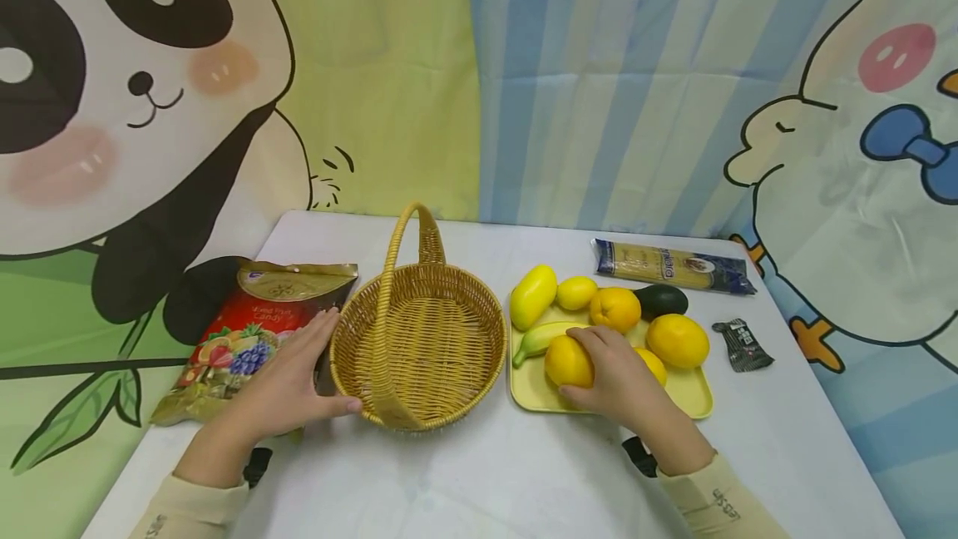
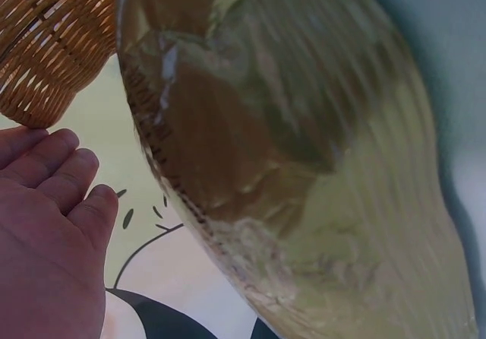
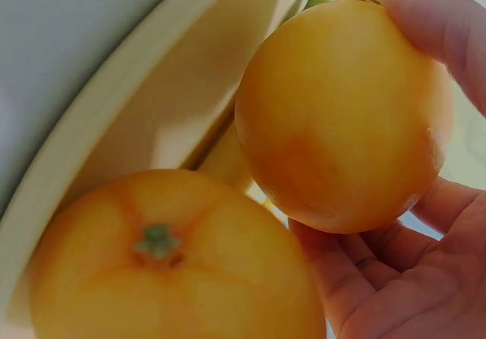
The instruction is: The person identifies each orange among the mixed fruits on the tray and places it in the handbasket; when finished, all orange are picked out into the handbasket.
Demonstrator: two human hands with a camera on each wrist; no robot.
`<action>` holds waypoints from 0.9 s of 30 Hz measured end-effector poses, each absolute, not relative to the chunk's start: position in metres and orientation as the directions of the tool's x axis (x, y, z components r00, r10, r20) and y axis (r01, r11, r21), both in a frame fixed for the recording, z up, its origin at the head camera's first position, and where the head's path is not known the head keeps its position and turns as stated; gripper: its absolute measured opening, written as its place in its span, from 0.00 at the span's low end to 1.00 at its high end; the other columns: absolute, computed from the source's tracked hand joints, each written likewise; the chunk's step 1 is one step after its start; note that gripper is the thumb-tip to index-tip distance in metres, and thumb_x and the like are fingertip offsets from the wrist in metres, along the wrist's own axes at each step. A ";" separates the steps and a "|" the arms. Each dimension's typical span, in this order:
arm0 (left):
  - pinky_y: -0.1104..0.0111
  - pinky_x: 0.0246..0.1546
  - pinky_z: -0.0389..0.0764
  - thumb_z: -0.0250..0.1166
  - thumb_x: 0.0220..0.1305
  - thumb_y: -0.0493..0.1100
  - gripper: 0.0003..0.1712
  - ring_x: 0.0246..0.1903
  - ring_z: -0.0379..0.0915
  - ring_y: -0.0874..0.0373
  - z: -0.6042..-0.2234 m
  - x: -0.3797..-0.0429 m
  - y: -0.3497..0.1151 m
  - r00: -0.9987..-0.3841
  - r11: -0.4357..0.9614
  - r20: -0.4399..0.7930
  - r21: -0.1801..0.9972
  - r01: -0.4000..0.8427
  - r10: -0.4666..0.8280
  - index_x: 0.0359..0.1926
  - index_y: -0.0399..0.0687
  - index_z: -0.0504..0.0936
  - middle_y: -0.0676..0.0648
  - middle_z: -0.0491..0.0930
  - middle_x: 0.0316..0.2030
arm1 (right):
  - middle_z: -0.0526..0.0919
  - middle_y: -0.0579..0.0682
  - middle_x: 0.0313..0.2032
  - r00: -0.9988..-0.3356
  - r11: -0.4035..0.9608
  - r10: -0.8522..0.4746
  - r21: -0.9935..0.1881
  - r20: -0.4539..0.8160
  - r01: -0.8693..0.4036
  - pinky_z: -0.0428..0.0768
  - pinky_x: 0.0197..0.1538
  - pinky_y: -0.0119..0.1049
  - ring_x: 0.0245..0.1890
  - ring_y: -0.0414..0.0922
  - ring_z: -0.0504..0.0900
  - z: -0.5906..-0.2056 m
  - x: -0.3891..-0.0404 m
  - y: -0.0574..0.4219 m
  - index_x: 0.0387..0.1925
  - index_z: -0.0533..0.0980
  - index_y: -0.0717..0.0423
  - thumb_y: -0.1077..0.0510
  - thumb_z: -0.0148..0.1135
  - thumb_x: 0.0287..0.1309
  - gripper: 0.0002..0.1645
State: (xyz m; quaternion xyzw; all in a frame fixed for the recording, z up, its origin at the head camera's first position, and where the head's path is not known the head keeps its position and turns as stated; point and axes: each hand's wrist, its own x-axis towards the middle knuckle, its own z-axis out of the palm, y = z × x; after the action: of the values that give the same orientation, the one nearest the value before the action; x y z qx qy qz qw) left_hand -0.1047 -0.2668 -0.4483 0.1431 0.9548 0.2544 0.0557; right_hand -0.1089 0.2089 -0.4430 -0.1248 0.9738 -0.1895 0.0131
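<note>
My right hand (image 1: pixel 617 377) grips an orange (image 1: pixel 569 361) over the front left of a yellow tray (image 1: pixel 539 403). In the right wrist view, thumb and fingers curl round this orange (image 3: pixel 342 118), and a second orange (image 3: pixel 175 255) with a green stem end lies beside it. A round wicker basket (image 1: pixel 419 339) with a tall handle stands left of the tray. My left hand (image 1: pixel 292 385) rests against the basket's left side, thumb out near its front rim. The left wrist view has the straight fingers (image 2: pixel 72 175) at the wicker (image 2: pixel 53 50), with nothing in the palm.
A red and gold candy bag (image 1: pixel 254 331) lies beside the left hand. On the tray are a banana (image 1: pixel 542 341), a mango (image 1: pixel 534 298), a lemon (image 1: pixel 576 293), a dark avocado (image 1: pixel 662 301) and several other fruits. Behind lies a spaghetti pack (image 1: pixel 674 265); at right, a small black packet (image 1: pixel 742 345).
</note>
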 end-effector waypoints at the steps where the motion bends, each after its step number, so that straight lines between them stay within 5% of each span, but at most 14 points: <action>1: 0.24 0.71 0.55 0.73 0.42 0.82 0.81 0.81 0.45 0.30 -0.449 -0.105 -0.267 -0.953 0.830 -0.034 0.501 0.244 0.301 0.85 0.50 0.44 0.38 0.46 0.84 | 0.78 0.57 0.64 -0.969 0.896 -0.247 -0.376 0.022 -0.237 0.80 0.66 0.59 0.63 0.57 0.77 -0.442 -0.109 0.209 0.69 0.74 0.56 0.44 0.84 0.46 0.51; 27: 0.24 0.70 0.57 0.72 0.40 0.84 0.82 0.80 0.47 0.28 -0.455 -0.104 -0.268 -0.961 0.830 -0.040 0.515 0.214 0.272 0.86 0.55 0.42 0.37 0.48 0.84 | 0.81 0.54 0.62 -0.928 0.847 -0.341 -0.379 0.151 -0.373 0.83 0.62 0.54 0.59 0.53 0.79 -0.407 -0.124 0.186 0.67 0.75 0.55 0.44 0.83 0.46 0.48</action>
State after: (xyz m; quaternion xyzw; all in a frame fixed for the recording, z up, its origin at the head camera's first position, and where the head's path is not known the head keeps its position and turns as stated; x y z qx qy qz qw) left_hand -0.1040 -0.2685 -0.4547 0.1271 0.9550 0.2621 0.0558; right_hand -0.1244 0.1862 -0.4068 -0.1857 0.9602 -0.2049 -0.0388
